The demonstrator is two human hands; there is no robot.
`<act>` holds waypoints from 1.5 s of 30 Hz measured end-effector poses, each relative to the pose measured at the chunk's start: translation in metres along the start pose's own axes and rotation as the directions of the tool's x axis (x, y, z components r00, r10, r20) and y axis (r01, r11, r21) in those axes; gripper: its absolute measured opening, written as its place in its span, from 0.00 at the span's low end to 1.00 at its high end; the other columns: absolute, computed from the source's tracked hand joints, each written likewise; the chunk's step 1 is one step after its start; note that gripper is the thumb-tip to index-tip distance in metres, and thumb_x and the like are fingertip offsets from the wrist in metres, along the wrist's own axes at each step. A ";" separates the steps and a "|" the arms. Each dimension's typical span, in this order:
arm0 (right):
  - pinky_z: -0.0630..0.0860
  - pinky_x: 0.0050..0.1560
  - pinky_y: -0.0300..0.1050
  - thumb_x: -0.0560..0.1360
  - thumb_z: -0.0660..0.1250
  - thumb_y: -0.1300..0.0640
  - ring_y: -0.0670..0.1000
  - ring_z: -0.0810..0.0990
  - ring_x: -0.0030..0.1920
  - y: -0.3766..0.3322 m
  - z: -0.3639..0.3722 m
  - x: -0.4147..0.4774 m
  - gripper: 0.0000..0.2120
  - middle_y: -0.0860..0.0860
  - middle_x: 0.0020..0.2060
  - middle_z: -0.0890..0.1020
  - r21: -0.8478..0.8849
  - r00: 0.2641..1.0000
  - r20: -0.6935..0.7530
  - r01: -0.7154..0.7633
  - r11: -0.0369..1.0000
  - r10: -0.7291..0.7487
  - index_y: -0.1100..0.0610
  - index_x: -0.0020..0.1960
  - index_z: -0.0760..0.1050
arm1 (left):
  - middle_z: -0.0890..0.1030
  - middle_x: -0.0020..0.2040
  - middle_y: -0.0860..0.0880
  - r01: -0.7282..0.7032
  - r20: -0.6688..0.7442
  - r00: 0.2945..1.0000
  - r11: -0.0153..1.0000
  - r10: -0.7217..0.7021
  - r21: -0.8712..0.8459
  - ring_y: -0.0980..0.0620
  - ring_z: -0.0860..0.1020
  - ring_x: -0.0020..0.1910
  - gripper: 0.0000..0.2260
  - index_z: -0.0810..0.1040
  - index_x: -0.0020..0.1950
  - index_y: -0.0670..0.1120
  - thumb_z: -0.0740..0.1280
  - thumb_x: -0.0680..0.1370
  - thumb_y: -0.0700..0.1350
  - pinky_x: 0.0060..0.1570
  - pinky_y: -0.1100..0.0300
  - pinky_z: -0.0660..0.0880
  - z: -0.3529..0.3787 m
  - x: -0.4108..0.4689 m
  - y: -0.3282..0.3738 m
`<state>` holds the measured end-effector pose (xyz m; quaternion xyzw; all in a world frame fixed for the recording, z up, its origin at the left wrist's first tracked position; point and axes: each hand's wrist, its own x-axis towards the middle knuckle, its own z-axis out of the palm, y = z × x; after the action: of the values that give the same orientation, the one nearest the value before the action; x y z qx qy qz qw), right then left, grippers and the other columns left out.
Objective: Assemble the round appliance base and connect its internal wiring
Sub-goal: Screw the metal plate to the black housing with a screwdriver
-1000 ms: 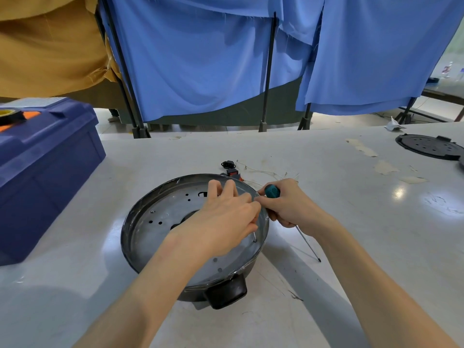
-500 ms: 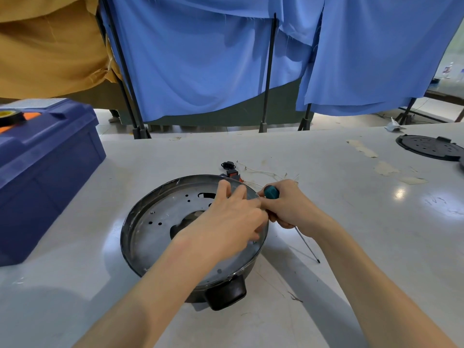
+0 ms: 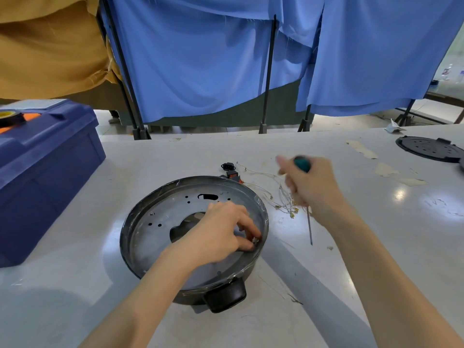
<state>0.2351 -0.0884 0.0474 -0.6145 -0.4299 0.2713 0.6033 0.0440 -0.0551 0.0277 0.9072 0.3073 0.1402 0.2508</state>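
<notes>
So the round appliance base [image 3: 194, 237] sits in the middle of the white desk [image 3: 75, 272], open side up, with its black handle tab [image 3: 226, 296] pointing toward the camera. Inside you can see the grey metal plate [image 3: 160, 227] with a bunch of small holes and a big cutout in the center.

The left hand [image 3: 221, 234] reaches down into the base, fingertips [image 3: 251, 241] pinched together against the inner wall on the right side. Looks like it's nipping something tiny and pale there, but it's too small to tell what.

The right hand [image 3: 310, 187] is off to the right of the base, up above the desk and not touching the rim. It's wrapped in a fist around a screwdriver [image 3: 309, 222], teal handle end poking out the top, thin shaft pointing down toward the desk. That hand is a bit blurred.

Between the right hand and the base there's a loose tangle of thin pale wires [image 3: 271, 189] lying on the desk, and just behind the far rim a small black and red connector part [image 3: 231, 172].

Other stuff: a blue toolbox [image 3: 47, 172] at the left, and a black round cover [image 3: 429, 149] way over at the right edge.
</notes>
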 end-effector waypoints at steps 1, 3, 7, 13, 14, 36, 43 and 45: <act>0.58 0.20 0.34 0.77 0.69 0.50 0.46 0.61 0.18 -0.009 -0.003 -0.001 0.19 0.51 0.21 0.69 0.131 0.995 -0.091 0.055 0.990 -0.043 0.58 0.31 0.71 | 0.77 0.41 0.57 0.010 -0.007 1.000 1.000 -0.010 0.001 0.57 0.72 0.48 0.09 0.86 0.49 0.52 0.77 0.70 0.45 0.57 0.54 0.66 0.000 0.000 0.000; 0.57 0.20 0.34 0.77 0.67 0.52 0.47 0.60 0.17 -0.028 -0.006 -0.006 0.22 0.49 0.20 0.68 0.381 0.980 -0.178 0.151 0.912 -0.088 0.54 0.26 0.68 | 0.75 0.42 0.59 0.026 -0.027 0.999 0.999 -0.026 0.019 0.57 0.69 0.50 0.09 0.86 0.49 0.54 0.77 0.70 0.47 0.58 0.54 0.65 0.001 0.000 -0.002; 0.57 0.20 0.34 0.78 0.65 0.55 0.46 0.59 0.17 -0.046 0.006 -0.021 0.22 0.49 0.20 0.66 0.649 0.983 -0.137 0.181 0.739 -0.121 0.54 0.27 0.67 | 0.74 0.46 0.60 0.027 -0.050 0.998 1.000 -0.027 0.014 0.58 0.64 0.51 0.07 0.86 0.47 0.57 0.77 0.69 0.52 0.58 0.55 0.58 0.004 -0.001 -0.002; 0.56 0.21 0.33 0.79 0.64 0.57 0.47 0.58 0.16 -0.038 0.027 -0.031 0.23 0.51 0.20 0.64 0.622 0.988 -0.090 0.155 0.768 -0.127 0.55 0.26 0.65 | 0.73 0.43 0.61 0.017 -0.036 0.999 0.999 -0.015 0.045 0.57 0.65 0.50 0.06 0.85 0.46 0.57 0.76 0.71 0.53 0.53 0.57 0.55 0.007 0.001 -0.001; 0.56 0.21 0.33 0.79 0.64 0.57 0.47 0.58 0.16 -0.037 0.029 -0.031 0.23 0.51 0.19 0.64 0.610 0.988 -0.086 0.152 0.778 -0.126 0.55 0.26 0.65 | 0.74 0.43 0.61 0.017 -0.038 0.999 0.999 -0.016 0.040 0.57 0.65 0.50 0.05 0.85 0.46 0.57 0.76 0.71 0.53 0.52 0.57 0.55 0.007 0.001 -0.002; 0.59 0.21 0.33 0.80 0.63 0.49 0.47 0.60 0.16 -0.023 0.039 -0.033 0.24 0.49 0.19 0.65 0.528 0.985 0.013 0.138 0.838 -0.170 0.53 0.25 0.68 | 0.76 0.45 0.61 0.108 -0.037 0.993 0.994 -0.109 -0.021 0.53 0.67 0.57 0.05 0.86 0.43 0.54 0.77 0.69 0.52 0.54 0.55 0.57 0.006 0.002 0.000; 0.66 0.27 0.43 0.82 0.52 0.46 0.50 0.63 0.24 -0.030 0.033 -0.036 0.20 0.52 0.26 0.70 0.507 0.924 0.326 0.010 0.862 -0.202 0.57 0.43 0.75 | 0.77 0.45 0.60 0.120 -0.027 0.992 0.992 -0.121 -0.023 0.53 0.67 0.56 0.04 0.85 0.41 0.55 0.77 0.69 0.52 0.53 0.56 0.57 0.004 0.001 0.002; 0.69 0.31 0.45 0.82 0.53 0.46 0.51 0.67 0.27 -0.031 0.031 -0.037 0.19 0.53 0.29 0.72 0.465 0.910 0.348 0.041 0.884 -0.225 0.58 0.48 0.76 | 0.78 0.46 0.60 0.128 -0.025 0.991 0.991 -0.129 -0.029 0.52 0.66 0.56 0.04 0.85 0.42 0.56 0.77 0.69 0.51 0.55 0.56 0.59 0.002 0.000 0.002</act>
<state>0.1846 -0.1076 0.0666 -0.3604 -0.5097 0.4374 0.6473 0.0459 -0.0568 0.0272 0.8799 0.3666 0.1403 0.2677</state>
